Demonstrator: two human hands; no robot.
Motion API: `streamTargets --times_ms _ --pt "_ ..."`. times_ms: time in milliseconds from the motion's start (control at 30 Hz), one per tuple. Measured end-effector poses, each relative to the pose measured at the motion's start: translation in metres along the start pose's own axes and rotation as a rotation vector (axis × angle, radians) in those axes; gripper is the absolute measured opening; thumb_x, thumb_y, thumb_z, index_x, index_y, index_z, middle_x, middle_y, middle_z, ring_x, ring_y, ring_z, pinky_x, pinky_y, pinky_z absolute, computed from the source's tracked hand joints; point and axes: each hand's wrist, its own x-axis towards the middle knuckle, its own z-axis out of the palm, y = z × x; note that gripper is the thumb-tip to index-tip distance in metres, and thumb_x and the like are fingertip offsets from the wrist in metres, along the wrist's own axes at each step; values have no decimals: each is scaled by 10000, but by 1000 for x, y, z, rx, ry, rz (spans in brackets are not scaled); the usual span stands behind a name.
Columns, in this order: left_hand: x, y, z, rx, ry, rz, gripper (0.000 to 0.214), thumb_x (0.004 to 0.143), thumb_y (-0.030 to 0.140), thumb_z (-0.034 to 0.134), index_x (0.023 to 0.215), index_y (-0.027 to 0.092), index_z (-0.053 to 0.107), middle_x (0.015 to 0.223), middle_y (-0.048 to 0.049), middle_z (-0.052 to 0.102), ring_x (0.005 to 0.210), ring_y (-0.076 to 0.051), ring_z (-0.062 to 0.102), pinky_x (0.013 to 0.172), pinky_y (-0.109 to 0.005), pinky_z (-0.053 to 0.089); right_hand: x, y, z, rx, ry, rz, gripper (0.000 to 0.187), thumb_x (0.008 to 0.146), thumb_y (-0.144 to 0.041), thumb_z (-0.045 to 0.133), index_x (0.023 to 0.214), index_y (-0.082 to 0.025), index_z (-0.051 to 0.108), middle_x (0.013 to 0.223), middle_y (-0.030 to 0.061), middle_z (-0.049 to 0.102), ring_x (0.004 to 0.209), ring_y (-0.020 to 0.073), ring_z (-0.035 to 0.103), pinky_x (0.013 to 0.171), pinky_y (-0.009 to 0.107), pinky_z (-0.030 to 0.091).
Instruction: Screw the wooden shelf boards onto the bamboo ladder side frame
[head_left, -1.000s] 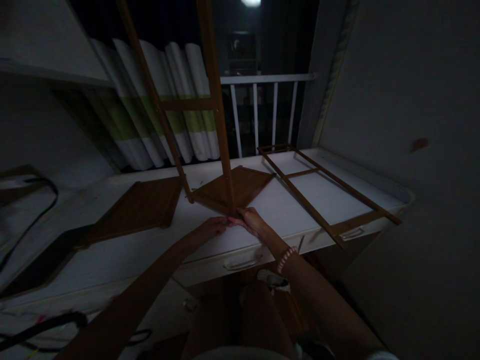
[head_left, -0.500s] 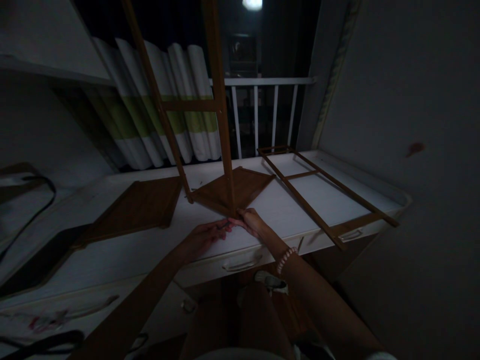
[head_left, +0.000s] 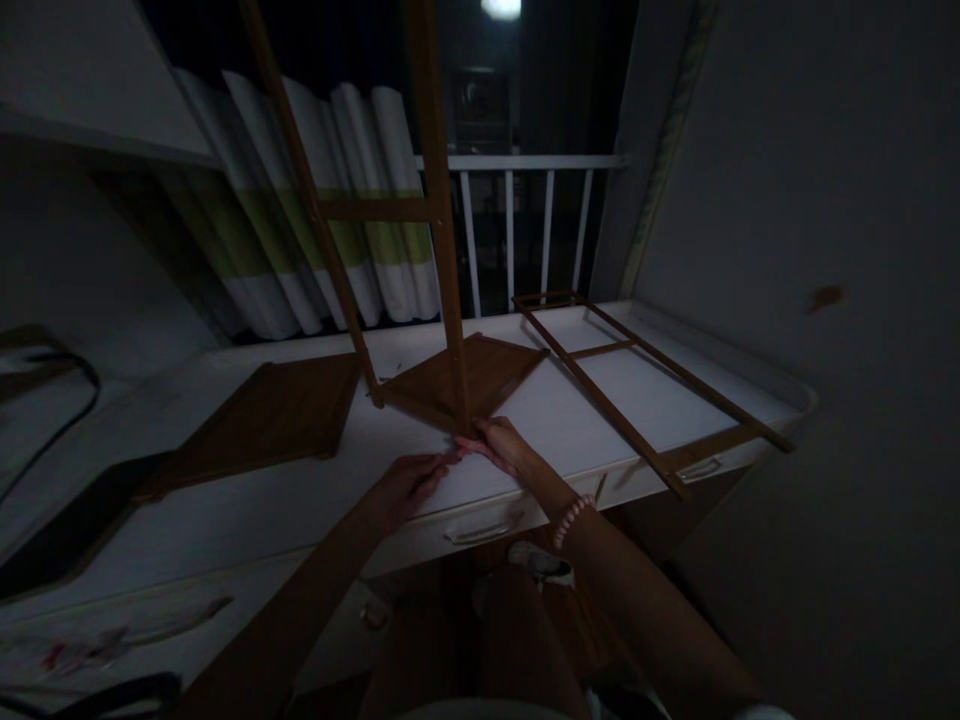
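An upright wooden ladder-shaped frame (head_left: 444, 255) stands on the white desk, its lower end against a square wooden panel (head_left: 487, 375) that lies there. My right hand (head_left: 501, 442) is closed at the near corner, where the frame's leg meets the panel. Its index finger points toward my left hand. Just left of that corner, my left hand (head_left: 409, 488) is closed with thumb and fingertips pinched together. Whatever is in that pinch is too dark and small to make out. The fingertips of both hands are close to each other.
A second wooden frame (head_left: 600, 395) lies flat at the right, overhanging the desk's front edge. Another wooden panel (head_left: 277, 415) lies to the left, beside a dark flat board (head_left: 82, 525). Behind the desk are a curtain (head_left: 375, 210) and white railing (head_left: 525, 163). The room is dim.
My left hand has drawn back slightly to the left and down from the corner, its fingers more curled. My right hand, the frame and the panel stay in place.
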Motion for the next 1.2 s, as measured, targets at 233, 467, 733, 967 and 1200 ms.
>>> streamTargets --times_ms 233,467,733,967,1200 --pt "1 -3 -8 560 101 272 232 642 329 521 735 134 606 477 36 479 418 -71 406 416 -197 320 -1 -1 -1 -6 -16 9 185 797 -58 367 684 -33 511 529 71 584 469 116 591 642 230 517" --pt "6 -15 16 1167 220 716 215 686 308 504 800 148 590 675 -27 513 666 -151 487 640 -272 391 1 1 -4 -12 -7 5 200 802 -91 367 667 -43 506 486 48 552 492 128 599 653 249 516" --pt "4 -15 20 1203 194 704 148 724 279 482 761 169 573 717 -31 508 678 -149 476 664 -273 373 0 0 -3 3 22 4 161 774 -77 418 645 -58 512 524 36 544 517 113 594 656 223 520" --pt "-4 -14 6 1253 136 653 217 769 134 354 812 169 563 794 -53 535 760 -151 497 730 -279 377 1 0 -3 -54 -14 53 192 784 -67 387 669 -37 538 530 61 576 521 110 593 655 214 514" --pt "-15 -18 -10 1222 139 775 183 780 222 361 770 168 536 771 -51 500 747 -161 484 718 -294 388 -1 0 -8 -97 -137 64 167 768 -111 457 664 -40 568 569 77 610 530 90 585 635 163 494"
